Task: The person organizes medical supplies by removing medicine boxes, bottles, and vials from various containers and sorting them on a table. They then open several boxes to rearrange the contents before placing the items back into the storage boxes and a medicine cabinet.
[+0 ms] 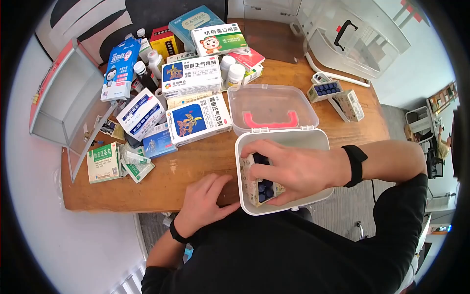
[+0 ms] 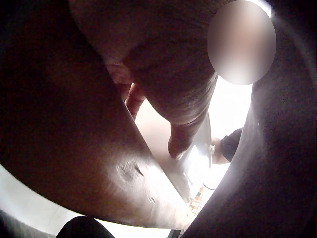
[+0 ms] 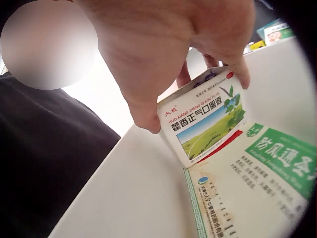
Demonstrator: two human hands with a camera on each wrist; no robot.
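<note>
My right hand (image 1: 298, 169) reaches into the white box (image 1: 318, 196) and grips a small carton of dark-capped vials (image 1: 264, 190) between thumb and fingers, at the box's left side. In the right wrist view, thumb and fingers of the right hand (image 3: 168, 54) hold the carton (image 3: 208, 124) by its ends; a green and cream packet (image 3: 247, 183) lies beside it in the box. My left hand (image 1: 204, 200) rests at the table's front edge, left of the box, fingers relaxed, holding nothing; the left wrist view shows this hand (image 2: 163, 74) darkly.
The box's clear lid (image 1: 274, 100) with a pink handle lies folded back. Medicine cartons (image 1: 191, 76) and bottles crowd the left and back of the table (image 1: 171, 171). Two vial cartons (image 1: 348, 104) lie at right, before a clear container (image 1: 352, 44). Green packets (image 1: 104, 161) lie at far left.
</note>
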